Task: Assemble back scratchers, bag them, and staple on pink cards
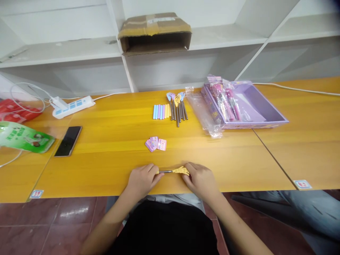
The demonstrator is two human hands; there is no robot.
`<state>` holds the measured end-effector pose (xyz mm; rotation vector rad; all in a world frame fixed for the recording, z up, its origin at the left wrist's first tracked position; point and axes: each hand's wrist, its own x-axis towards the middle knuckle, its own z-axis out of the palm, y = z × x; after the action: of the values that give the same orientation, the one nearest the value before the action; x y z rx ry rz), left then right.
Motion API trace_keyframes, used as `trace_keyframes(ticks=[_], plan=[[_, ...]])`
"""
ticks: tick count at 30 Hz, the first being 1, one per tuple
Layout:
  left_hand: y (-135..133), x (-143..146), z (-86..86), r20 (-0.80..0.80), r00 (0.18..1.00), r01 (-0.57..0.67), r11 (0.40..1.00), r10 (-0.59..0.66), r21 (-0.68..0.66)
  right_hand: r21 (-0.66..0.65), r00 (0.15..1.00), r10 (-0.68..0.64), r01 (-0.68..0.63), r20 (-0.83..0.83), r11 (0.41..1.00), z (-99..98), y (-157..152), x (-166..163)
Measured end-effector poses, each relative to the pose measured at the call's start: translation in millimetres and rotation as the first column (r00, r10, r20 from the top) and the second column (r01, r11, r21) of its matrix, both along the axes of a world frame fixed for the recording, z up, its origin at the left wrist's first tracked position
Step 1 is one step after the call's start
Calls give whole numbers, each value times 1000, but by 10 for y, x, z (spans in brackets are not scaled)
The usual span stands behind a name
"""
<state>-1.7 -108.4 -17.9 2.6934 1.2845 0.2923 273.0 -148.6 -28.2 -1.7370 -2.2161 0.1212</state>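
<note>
A back scratcher [178, 171] with a yellow hand-shaped head and a metal rod lies level between my hands near the table's front edge. My left hand [143, 179] is closed round its handle end, where a bit of yellow shows. My right hand [199, 179] has its curled fingers at the yellow head. Beyond them lie small purple and pink cards [155, 143]. Farther back are a row of blue, purple and yellow handle sleeves [162, 111] and a bunch of metal rods [178, 111] with blue, purple and yellow hand-shaped heads.
A purple tray [265, 124] holding pink wrapped items stands at the back right, with clear plastic bags [205, 117] beside it. At left are a phone [68, 141], a power strip [75, 106] and a green pouch [25, 137]. A cardboard box [156, 26] sits on the shelf.
</note>
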Motion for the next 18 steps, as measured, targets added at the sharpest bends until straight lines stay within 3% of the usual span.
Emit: trace_keyframes(ticks=[18], plan=[[-2, -2, -37, 26, 1000, 12, 997, -14, 70, 77, 999, 26, -29, 34, 997, -64, 11, 4]])
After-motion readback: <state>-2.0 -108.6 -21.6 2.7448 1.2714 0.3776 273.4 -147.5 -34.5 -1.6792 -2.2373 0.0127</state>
